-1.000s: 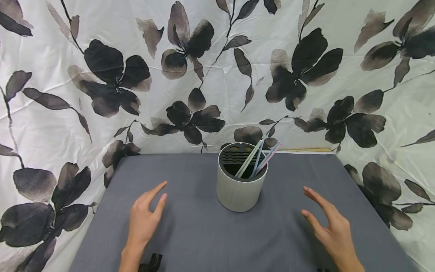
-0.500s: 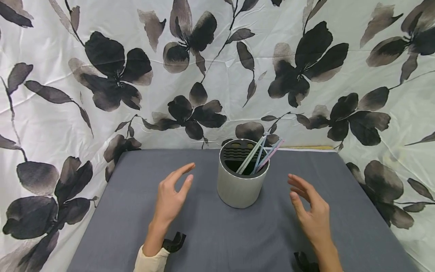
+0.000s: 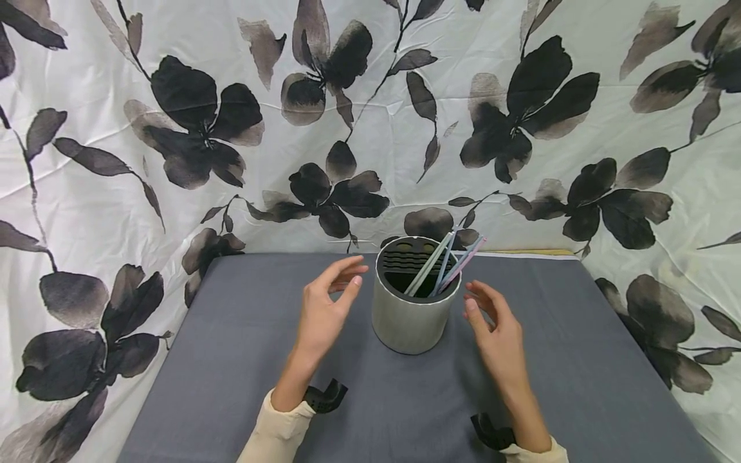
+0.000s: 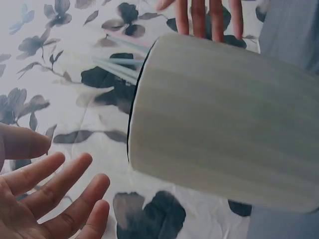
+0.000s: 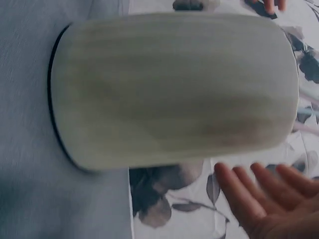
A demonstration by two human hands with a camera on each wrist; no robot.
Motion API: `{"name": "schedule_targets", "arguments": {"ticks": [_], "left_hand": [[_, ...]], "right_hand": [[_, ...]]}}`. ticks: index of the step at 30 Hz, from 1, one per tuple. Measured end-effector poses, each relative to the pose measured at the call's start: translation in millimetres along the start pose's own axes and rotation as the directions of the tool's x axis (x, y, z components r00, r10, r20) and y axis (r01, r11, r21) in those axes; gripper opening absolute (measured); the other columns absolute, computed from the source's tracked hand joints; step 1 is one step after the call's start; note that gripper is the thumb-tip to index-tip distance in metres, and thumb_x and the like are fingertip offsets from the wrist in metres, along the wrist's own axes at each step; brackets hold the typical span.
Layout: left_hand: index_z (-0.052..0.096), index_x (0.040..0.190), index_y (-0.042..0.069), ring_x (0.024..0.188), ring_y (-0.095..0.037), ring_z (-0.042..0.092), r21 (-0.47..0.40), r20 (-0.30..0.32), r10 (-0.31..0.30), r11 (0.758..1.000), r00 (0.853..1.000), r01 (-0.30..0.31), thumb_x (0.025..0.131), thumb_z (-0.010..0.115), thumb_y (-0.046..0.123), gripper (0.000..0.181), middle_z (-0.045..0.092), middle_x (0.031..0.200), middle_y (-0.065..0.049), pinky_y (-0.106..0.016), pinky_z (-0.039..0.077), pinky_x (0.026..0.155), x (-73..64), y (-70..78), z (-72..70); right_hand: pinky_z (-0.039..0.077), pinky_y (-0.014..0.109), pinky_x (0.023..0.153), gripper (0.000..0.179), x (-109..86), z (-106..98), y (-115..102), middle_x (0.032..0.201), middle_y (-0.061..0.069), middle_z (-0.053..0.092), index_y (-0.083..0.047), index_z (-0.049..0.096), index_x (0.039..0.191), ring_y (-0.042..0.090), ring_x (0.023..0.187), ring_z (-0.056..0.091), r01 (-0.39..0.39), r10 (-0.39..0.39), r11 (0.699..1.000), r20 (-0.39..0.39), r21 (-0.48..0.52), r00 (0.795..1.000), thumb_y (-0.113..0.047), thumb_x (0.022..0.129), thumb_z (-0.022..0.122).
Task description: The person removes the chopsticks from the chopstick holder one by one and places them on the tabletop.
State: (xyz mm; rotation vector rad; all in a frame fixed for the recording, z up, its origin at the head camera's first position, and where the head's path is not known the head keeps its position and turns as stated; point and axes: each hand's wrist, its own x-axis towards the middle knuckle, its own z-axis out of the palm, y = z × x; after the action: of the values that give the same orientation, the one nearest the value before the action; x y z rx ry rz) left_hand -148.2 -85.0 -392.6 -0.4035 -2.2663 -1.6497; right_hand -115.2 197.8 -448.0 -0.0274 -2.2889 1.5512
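Observation:
A pale cylindrical holder (image 3: 412,328) with a dark slotted top stands upright on the table. Several thin pastel sticks (image 3: 428,273), pink, blue and greenish, lean out of its open compartment; what kind they are I cannot tell. Just left of the holder is my left hand (image 3: 324,312), fingers relaxed and apart from it. On the other side my right hand (image 3: 499,334) hovers close to the wall, its fingers loosely bent and holding nothing. The left wrist view shows the holder's side (image 4: 224,119) large, with spread left fingers (image 4: 70,199) beside it.
Grey cloth covers the table (image 3: 231,360). A floral curtain (image 3: 243,161) hangs behind it. At the back edge, right of the holder, lies a thin yellow strip (image 3: 527,251). Black camera mounts (image 3: 326,396) sit on both wrists.
Both hands have moved inward and forward from either side toward the holder, the left going right and the right going left. The holder and its sticks have stayed in place.

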Motion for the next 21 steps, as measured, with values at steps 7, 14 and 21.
{"name": "schedule_targets", "arguments": {"ticks": [7, 14, 21], "left_hand": [[0.067, 0.136, 0.028, 0.116, -0.018, 0.072, -0.052, 0.084, -0.002, 0.999, 0.996, 0.006, 0.102, 0.067, 0.011, 0.037, 0.077, 0.122, 0.003, -0.042, 0.059, 0.097, 16.5, 11.8, 19.0], [0.066, 0.138, 0.026, 0.115, -0.016, 0.071, -0.071, 0.181, -0.028, 0.997, 0.983, 0.041, 0.101, 0.068, 0.007, 0.041, 0.077, 0.124, -0.001, -0.039, 0.062, 0.094, 30.2, 20.8, 33.9], [0.066, 0.139, 0.018, 0.114, -0.021, 0.073, -0.031, 0.229, -0.022, 0.999, 0.973, 0.03, 0.098, 0.07, 0.003, 0.044, 0.077, 0.124, -0.008, -0.036, 0.062, 0.093, 41.5, 27.1, 55.3]], "right_hand": [[0.055, 0.009, 0.087, 0.056, 9.9, 5.2, -18.8, 0.157, 0.011, 0.051, -0.012, 0.044, 0.156, 0.017, 0.136, 0.054, -0.198, 0.191, 0.976, 0.079, 0.095, 0.979, -0.039, 0.108, 0.056], [0.055, 0.05, 0.107, 0.066, 20.5, 7.0, -29.9, 0.165, 0.015, 0.039, -0.01, 0.036, 0.16, 0.032, 0.151, 0.042, -0.364, 0.336, 0.921, 0.196, 0.135, 0.921, -0.044, 0.108, 0.055], [0.051, 0.058, 0.109, 0.067, 23.3, 13.3, -28.3, 0.165, 0.019, 0.038, -0.005, 0.035, 0.16, 0.035, 0.148, 0.045, -0.398, 0.362, 0.903, 0.216, 0.159, 0.907, -0.042, 0.108, 0.056]]}}
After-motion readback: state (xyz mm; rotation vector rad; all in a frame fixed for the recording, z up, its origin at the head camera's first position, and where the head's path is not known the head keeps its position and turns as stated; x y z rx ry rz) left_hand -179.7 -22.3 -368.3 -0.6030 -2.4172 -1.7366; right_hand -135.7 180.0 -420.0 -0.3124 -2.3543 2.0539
